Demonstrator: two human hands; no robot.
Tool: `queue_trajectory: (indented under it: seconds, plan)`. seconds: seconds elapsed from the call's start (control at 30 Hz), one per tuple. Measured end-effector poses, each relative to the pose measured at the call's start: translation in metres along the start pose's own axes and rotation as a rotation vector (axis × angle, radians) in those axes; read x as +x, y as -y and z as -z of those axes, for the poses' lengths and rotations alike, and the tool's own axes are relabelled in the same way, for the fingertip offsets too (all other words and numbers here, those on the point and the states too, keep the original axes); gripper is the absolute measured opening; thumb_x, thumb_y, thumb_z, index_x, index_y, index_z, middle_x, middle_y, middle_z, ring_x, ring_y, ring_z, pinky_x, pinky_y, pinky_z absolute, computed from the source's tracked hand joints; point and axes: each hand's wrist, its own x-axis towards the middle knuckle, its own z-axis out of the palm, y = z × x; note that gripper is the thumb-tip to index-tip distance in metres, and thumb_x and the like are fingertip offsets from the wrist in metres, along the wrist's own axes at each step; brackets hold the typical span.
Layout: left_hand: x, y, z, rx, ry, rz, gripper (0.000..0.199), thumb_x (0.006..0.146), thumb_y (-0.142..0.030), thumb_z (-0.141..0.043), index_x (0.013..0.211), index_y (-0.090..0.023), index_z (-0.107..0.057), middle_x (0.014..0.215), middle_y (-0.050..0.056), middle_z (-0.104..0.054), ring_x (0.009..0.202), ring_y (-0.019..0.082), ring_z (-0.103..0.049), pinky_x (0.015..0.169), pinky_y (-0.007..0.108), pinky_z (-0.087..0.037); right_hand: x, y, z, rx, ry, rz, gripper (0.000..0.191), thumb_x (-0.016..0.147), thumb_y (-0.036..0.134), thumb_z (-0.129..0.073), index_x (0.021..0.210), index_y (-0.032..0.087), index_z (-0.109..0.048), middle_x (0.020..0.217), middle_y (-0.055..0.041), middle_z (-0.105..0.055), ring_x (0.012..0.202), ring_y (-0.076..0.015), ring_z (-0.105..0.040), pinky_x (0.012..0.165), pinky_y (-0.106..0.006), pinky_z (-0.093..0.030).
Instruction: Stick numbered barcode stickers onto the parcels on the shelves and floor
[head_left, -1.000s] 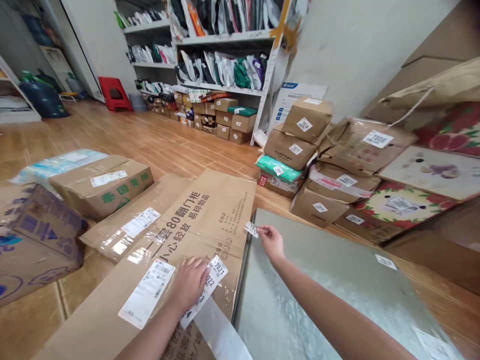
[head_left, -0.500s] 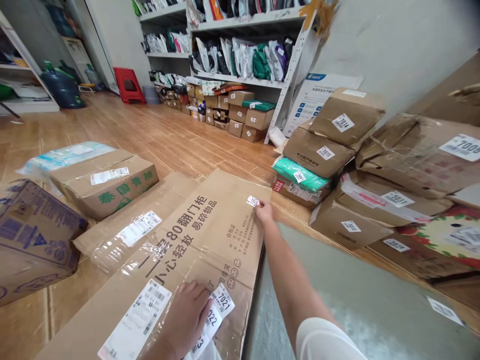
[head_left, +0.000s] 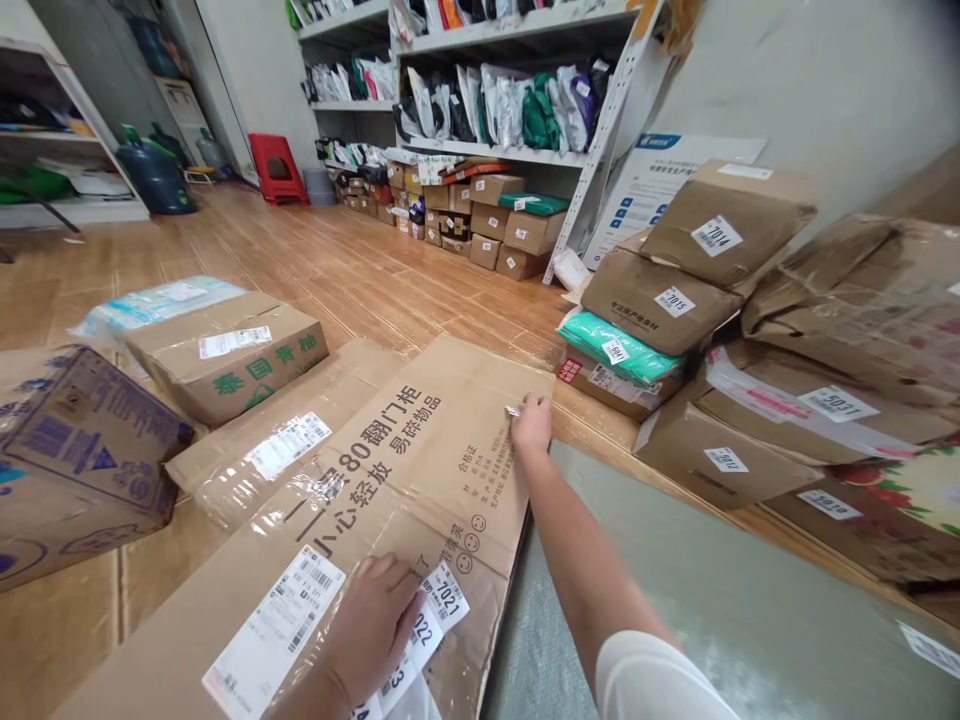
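A long flat cardboard box (head_left: 450,450) with black printed characters lies in front of me. My left hand (head_left: 375,620) rests near its lower part, fingers curled around a strip of number labels (head_left: 421,632) marked 7021 and 022. Further up, my right hand (head_left: 532,425) lies at the box's right edge, its fingers over a small white label (head_left: 513,411) that is mostly covered. Left of my left hand, a white shipping label (head_left: 274,630) is stuck on the box.
Smaller cartons (head_left: 225,355) lie at the left, with a purple-printed box (head_left: 82,460) nearest. A grey-green slab (head_left: 675,580) lies right of the long box. Numbered parcels (head_left: 675,300) are stacked at the right, before a shelf rack (head_left: 495,155). A red stool (head_left: 277,170) stands behind.
My right hand has shifted over the small label marked 7020, now covering most of it. The view has turned slightly to the left. My left hand still holds the label strip.
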Motion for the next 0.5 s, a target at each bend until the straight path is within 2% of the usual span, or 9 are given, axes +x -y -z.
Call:
queue_trajectory:
  seconds: [0.1,0.23,0.33,0.5]
  plan:
    - [0.0,0.0,-0.001,0.013,-0.024,-0.013,0.03,0.095,-0.024,-0.033,0.073,-0.019,-0.053,0.073,0.002,-0.059,0.074,0.019,-0.051,0.073,0.038,-0.043,0.002,-0.004,0.001,0.032,-0.041,-0.029,0.02,0.077,0.009,-0.05,0.087,0.014,-0.065,0.103,-0.0141,-0.06,0.088,-0.0239,-0.058,0.079,-0.032,-0.043]
    - [0.0,0.002,-0.002,0.037,-0.036,-0.032,0.03,0.094,-0.023,-0.033,0.072,-0.019,-0.053,0.073,0.003,-0.059,0.074,0.019,-0.051,0.072,0.038,-0.043,0.011,-0.006,0.001,0.082,-0.079,-0.108,0.018,0.076,0.012,-0.051,0.084,0.015,-0.067,0.091,-0.0126,-0.067,0.085,-0.0239,-0.062,0.078,-0.031,-0.045]
    - [0.0,0.002,-0.002,0.046,-0.048,-0.041,0.03,0.094,-0.022,-0.034,0.072,-0.019,-0.053,0.072,0.003,-0.059,0.072,0.019,-0.052,0.071,0.037,-0.044,0.019,-0.005,0.0,0.095,-0.072,-0.128,0.019,0.076,0.019,-0.055,0.091,0.014,-0.066,0.095,-0.0135,-0.069,0.089,-0.0256,-0.063,0.082,-0.032,-0.046]
    - [0.0,0.0,0.0,0.049,-0.053,-0.067,0.029,0.094,-0.022,-0.035,0.072,-0.019,-0.053,0.072,0.003,-0.059,0.071,0.018,-0.051,0.07,0.036,-0.044,0.028,0.003,-0.004,0.058,-0.017,-0.096,0.052,0.073,0.026,-0.06,0.119,0.004,-0.053,0.117,-0.021,-0.061,0.106,-0.029,-0.058,0.091,-0.033,-0.045]
